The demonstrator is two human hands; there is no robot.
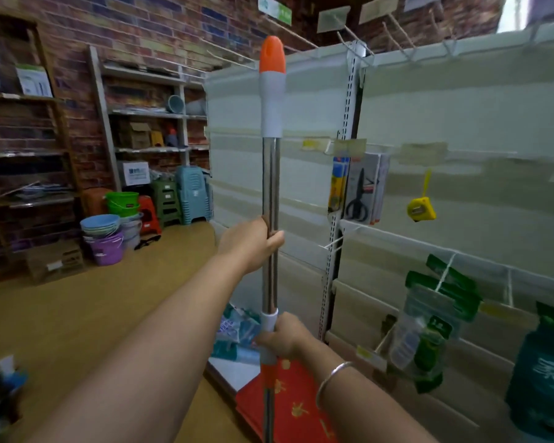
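a person holds a steel-shafted pole (271, 187) upright just in front of the white shelving (304, 100), left hand (248, 243) with fingers (276, 236) curled round the bare shaft to steady it, right hand (285, 337) clasped lower on the white collar (269, 318), likely to twist its length lock.

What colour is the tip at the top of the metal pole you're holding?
Orange plastic tip, clearest in the head view.

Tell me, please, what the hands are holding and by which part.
An upright pole: the left hand grips its steel shaft, the right hand its grey collar lower down.
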